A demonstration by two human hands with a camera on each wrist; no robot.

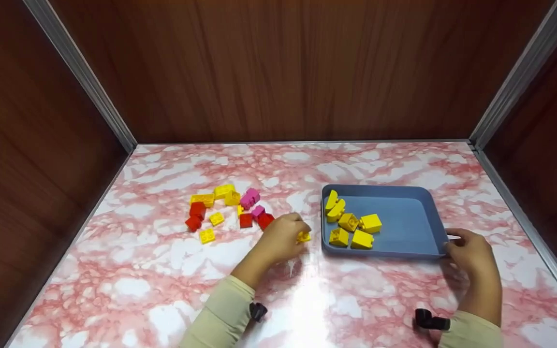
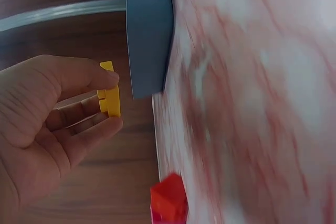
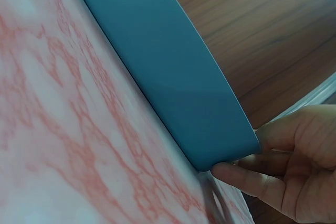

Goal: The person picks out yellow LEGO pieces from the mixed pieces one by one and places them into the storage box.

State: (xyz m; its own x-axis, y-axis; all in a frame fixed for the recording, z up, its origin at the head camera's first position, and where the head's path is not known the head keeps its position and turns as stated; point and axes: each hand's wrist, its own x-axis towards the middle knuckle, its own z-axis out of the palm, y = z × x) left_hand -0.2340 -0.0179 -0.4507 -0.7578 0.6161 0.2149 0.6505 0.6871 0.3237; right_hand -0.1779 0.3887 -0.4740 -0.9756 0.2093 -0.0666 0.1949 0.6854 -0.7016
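My left hand (image 1: pixel 283 238) pinches a flat yellow toy brick (image 2: pixel 110 90) between thumb and fingertips, raised above the table in the left wrist view. It is left of a blue-grey tray (image 1: pixel 385 254), near the tray's front left corner. At the tray's front right corner, my right hand (image 1: pixel 472 250) grips the wall, with a fingertip low at the corner in the right wrist view. Inside the tray, several yellow bricks (image 1: pixel 362 239) lie toward the left side. Just beyond the left hand sits a red brick (image 1: pixel 265 221).
Left of the tray lie loose bricks: several yellow ones (image 1: pixel 207 236), red ones (image 1: pixel 197 210) and pink ones (image 1: pixel 250 198). Brown wood-look panels (image 1: pixel 302 72) with metal edging enclose the pink-and-white marbled table (image 1: pixel 153 270) at the back and sides.
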